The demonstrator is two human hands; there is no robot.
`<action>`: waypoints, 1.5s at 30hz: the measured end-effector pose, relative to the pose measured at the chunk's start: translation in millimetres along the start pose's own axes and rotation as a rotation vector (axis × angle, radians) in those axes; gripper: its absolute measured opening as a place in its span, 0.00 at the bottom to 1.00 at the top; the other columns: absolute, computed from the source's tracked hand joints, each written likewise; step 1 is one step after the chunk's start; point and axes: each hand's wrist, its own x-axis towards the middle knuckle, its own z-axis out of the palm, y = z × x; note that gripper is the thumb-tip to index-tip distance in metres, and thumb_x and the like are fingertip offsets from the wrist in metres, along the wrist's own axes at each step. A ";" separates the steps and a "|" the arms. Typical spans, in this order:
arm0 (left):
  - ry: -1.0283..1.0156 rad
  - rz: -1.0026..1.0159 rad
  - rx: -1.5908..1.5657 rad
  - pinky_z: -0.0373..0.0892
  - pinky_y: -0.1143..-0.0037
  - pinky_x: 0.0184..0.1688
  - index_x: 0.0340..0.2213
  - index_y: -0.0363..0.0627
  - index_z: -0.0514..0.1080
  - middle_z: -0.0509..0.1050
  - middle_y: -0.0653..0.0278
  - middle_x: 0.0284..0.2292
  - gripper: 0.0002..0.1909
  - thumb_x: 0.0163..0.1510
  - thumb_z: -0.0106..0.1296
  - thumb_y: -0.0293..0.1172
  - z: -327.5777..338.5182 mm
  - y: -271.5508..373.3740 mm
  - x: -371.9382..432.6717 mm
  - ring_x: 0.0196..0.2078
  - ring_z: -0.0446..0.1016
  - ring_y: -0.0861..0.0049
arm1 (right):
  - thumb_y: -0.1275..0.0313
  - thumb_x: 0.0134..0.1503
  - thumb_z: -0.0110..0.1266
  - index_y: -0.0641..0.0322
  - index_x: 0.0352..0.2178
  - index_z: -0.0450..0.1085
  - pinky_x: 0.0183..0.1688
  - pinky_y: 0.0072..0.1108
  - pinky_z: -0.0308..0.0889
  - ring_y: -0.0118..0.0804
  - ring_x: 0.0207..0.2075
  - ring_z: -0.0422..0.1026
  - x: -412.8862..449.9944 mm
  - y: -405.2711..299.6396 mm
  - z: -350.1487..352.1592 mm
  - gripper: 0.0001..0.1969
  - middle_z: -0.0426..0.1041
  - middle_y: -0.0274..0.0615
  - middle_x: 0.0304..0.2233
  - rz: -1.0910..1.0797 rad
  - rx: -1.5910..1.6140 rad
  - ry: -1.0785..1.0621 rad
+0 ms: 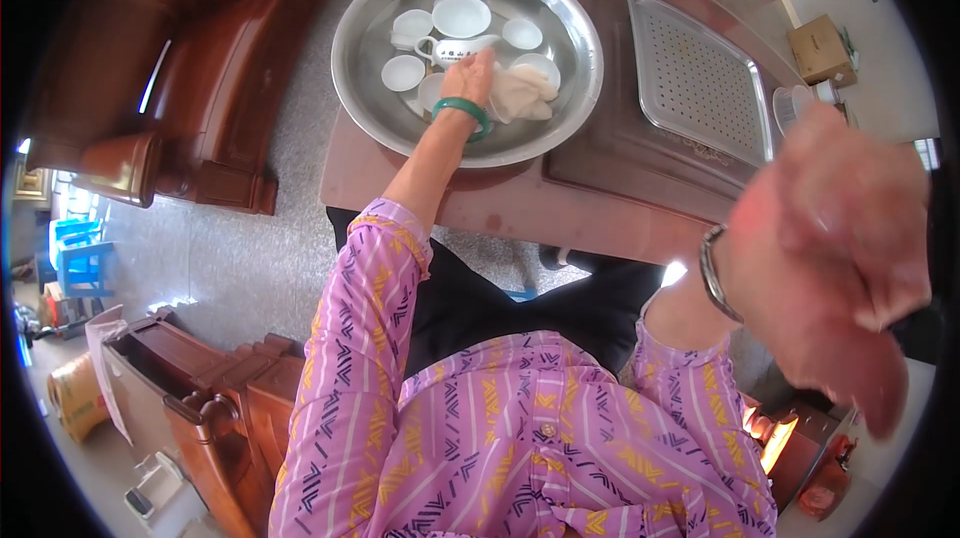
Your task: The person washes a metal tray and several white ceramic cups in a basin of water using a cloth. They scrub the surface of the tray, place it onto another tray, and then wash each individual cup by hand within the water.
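Note:
My left hand, with a green bangle at its wrist, reaches into a wide metal basin holding some water. Its fingers are at the front of a white handled pitcher that bears writing; whether they grip it is hidden. Against the hand's right side is a pale wet cloth. Around them sit several small white cups, among them one at the left and one at the right, and a larger white bowl. My right hand is raised close to the camera, blurred, thumb apart, with nothing seen in it.
The basin stands on a reddish-brown table. To its right lies a perforated metal tray, with clear plastic containers beyond. Carved wooden seating is at the left. A cardboard box sits at the far right.

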 end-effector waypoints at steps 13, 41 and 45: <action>0.034 0.015 -0.065 0.62 0.70 0.42 0.32 0.34 0.71 0.71 0.42 0.30 0.29 0.44 0.39 0.53 -6.5 -0.4 -5.0 0.38 0.69 0.54 | 0.51 0.47 0.49 0.70 0.27 0.66 0.18 0.16 0.53 0.26 0.17 0.59 -5.5 -44.8 -14.4 0.25 0.65 0.42 0.23 -0.139 0.002 0.037; 0.031 0.038 0.001 0.63 0.71 0.38 0.31 0.33 0.71 0.73 0.50 0.26 0.25 0.49 0.43 0.48 -14.9 -8.3 -13.1 0.33 0.71 0.66 | 0.60 0.46 0.49 0.70 0.26 0.67 0.19 0.15 0.54 0.25 0.17 0.60 6.7 -43.2 -70.7 0.18 0.65 0.41 0.22 -0.194 -0.271 0.193; -0.104 -0.043 -0.201 0.64 0.73 0.33 0.28 0.32 0.71 0.74 0.55 0.25 0.22 0.51 0.42 0.45 -15.4 11.3 -6.0 0.28 0.69 0.75 | 0.61 0.46 0.49 0.70 0.26 0.67 0.19 0.15 0.54 0.25 0.18 0.60 22.1 -59.6 -98.1 0.17 0.65 0.41 0.22 -0.227 -0.285 0.209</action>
